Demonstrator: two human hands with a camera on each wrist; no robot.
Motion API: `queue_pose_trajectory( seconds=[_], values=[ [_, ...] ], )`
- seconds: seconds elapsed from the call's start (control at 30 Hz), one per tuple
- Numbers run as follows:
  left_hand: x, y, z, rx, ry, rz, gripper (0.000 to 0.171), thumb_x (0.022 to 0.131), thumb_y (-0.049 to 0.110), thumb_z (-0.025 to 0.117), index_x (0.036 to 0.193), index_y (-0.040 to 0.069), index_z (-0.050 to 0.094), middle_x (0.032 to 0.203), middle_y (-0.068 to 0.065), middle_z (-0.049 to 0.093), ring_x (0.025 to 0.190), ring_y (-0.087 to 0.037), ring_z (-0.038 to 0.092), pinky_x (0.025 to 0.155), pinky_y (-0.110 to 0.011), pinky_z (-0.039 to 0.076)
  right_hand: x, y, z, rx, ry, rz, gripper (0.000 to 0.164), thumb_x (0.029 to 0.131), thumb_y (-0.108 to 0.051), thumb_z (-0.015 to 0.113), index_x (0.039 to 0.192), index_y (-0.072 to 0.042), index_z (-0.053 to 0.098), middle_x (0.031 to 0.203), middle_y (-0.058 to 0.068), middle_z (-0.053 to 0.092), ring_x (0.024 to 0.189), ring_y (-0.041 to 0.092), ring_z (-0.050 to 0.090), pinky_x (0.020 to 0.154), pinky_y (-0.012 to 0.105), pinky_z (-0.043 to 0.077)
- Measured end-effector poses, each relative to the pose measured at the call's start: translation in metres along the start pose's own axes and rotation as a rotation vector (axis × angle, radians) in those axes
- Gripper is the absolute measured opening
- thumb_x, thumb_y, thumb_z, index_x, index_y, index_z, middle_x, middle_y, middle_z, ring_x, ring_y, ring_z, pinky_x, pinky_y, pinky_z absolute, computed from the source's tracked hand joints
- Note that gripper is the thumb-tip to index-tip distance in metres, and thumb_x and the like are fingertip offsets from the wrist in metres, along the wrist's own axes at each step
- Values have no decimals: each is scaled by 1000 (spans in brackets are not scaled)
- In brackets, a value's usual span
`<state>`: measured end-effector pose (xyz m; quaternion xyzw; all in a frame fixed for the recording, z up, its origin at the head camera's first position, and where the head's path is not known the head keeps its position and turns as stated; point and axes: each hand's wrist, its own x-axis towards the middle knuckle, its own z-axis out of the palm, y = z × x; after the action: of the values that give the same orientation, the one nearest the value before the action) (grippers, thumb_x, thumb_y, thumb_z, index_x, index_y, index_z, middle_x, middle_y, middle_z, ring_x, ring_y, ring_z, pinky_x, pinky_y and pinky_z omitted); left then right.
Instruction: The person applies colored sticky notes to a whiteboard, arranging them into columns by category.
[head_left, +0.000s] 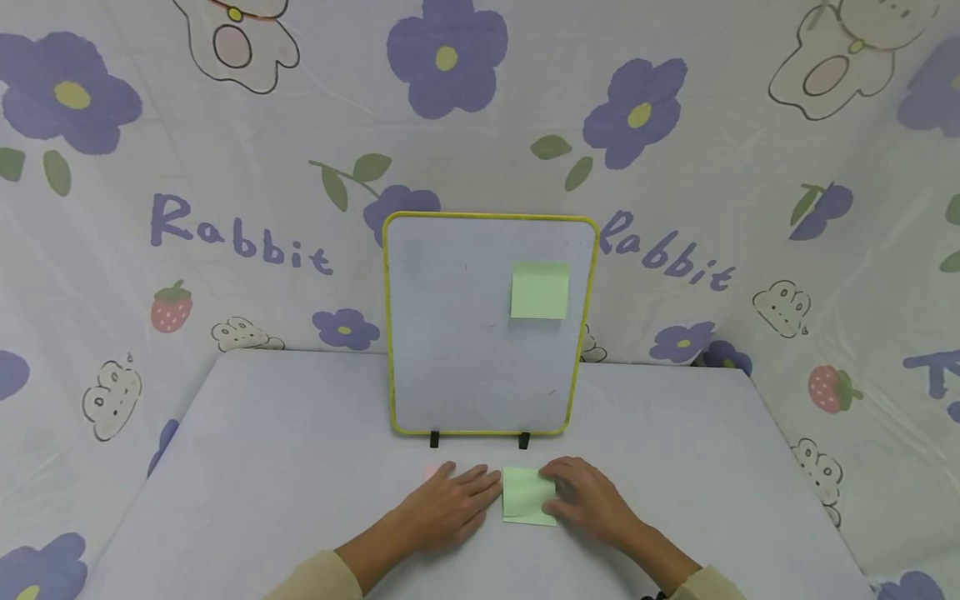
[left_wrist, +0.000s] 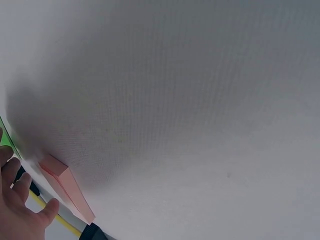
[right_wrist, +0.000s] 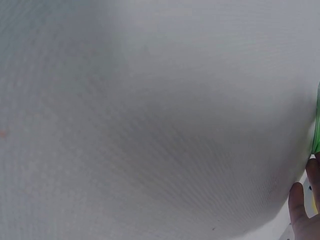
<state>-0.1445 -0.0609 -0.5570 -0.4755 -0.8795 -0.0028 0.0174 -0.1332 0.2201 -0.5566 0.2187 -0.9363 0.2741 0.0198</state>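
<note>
A pad of light green sticky notes [head_left: 525, 493] lies on the table in front of the whiteboard, its top sheet slightly askew over the lower edge. My right hand [head_left: 588, 500] grips its right side, thumb near the lower right corner and fingers at the upper right. My left hand [head_left: 453, 504] lies to the left with fingers extended, fingertips right at the pad's left edge. A pink sticky note pad [left_wrist: 72, 192] sits by the left hand, which mostly hides it in the head view. In the right wrist view only a sliver of the green pad [right_wrist: 317, 135] shows beside the fingers.
A whiteboard [head_left: 465, 358] with a yellow frame stands upright on black feet [head_left: 524, 440] just beyond the hands. One green sticky note [head_left: 540, 291] is stuck on its upper right. Behind the white table [head_left: 300, 433] hangs a patterned cloth [head_left: 480, 158].
</note>
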Motion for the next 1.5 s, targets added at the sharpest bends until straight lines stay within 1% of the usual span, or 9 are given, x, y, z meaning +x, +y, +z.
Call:
queue_pose_trajectory(
  seconds=[0.2, 0.37, 0.6, 0.83, 0.97, 1.1, 1.23, 1.37, 1.5],
  values=[
    [-3, -2, 2, -58, 5, 11, 50, 105, 32, 43, 151, 14, 45, 155, -3, 42, 142, -19, 41, 105, -51, 41, 1, 0, 1, 6, 5, -5, 41, 79, -19, 84, 116, -9, 70, 118, 2, 68, 114, 23, 61, 98, 45, 48],
    [-5, -3, 3, -105, 6, 9, 51, 104, 34, 44, 152, 16, 43, 156, -5, 41, 143, -22, 39, 105, -53, 40, 2, 2, 3, 5, 8, 7, 40, 79, -19, 84, 116, -10, 70, 117, 2, 68, 114, 22, 62, 98, 45, 48],
    [-1, 1, 2, -83, -30, -25, 53, 104, 42, 41, 152, 21, 43, 158, -4, 38, 144, -23, 36, 106, -54, 38, 1, 2, 3, 38, 7, 31, 38, 79, -19, 83, 114, -9, 70, 116, 4, 69, 113, 24, 63, 97, 46, 48],
    [4, 5, -4, -71, -37, -41, 53, 103, 43, 43, 150, 19, 46, 156, -1, 41, 142, -22, 39, 105, -53, 39, 4, 0, -1, 82, 4, 61, 37, 81, -17, 82, 115, -8, 70, 115, 3, 70, 111, 24, 64, 96, 47, 49],
    [6, 6, -5, -71, -59, -53, 52, 102, 40, 44, 150, 20, 46, 155, 0, 42, 141, -21, 41, 104, -51, 40, 5, 2, -1, 105, 13, 113, 38, 81, -18, 83, 116, -10, 70, 114, -1, 68, 107, 18, 64, 95, 43, 50],
    [7, 7, -6, -74, -72, -57, 52, 102, 40, 45, 150, 21, 46, 155, 1, 42, 141, -20, 41, 103, -51, 41, 4, 4, -1, 106, 20, 126, 41, 80, -18, 83, 118, -11, 69, 107, -5, 67, 97, 11, 63, 89, 38, 52],
    [8, 7, -6, -65, -65, -57, 51, 102, 41, 46, 149, 21, 48, 154, 1, 43, 140, -20, 42, 103, -51, 41, 4, 2, -1, 106, 16, 125, 39, 81, -15, 82, 117, -11, 70, 104, -4, 69, 95, 12, 64, 86, 36, 53],
    [8, 6, -5, -63, -63, -54, 52, 101, 42, 48, 148, 21, 50, 154, 0, 45, 140, -20, 43, 103, -51, 42, 4, -2, -1, 119, 14, 143, 35, 81, -11, 81, 114, -11, 71, 108, -1, 71, 98, 15, 66, 85, 35, 54],
    [7, 6, -5, -70, -66, -53, 52, 101, 42, 48, 148, 20, 50, 154, -1, 44, 140, -21, 42, 103, -51, 42, 5, -2, -1, 152, 32, 137, 31, 81, -6, 80, 111, -9, 72, 104, 0, 71, 93, 14, 66, 81, 32, 54]
  ],
)
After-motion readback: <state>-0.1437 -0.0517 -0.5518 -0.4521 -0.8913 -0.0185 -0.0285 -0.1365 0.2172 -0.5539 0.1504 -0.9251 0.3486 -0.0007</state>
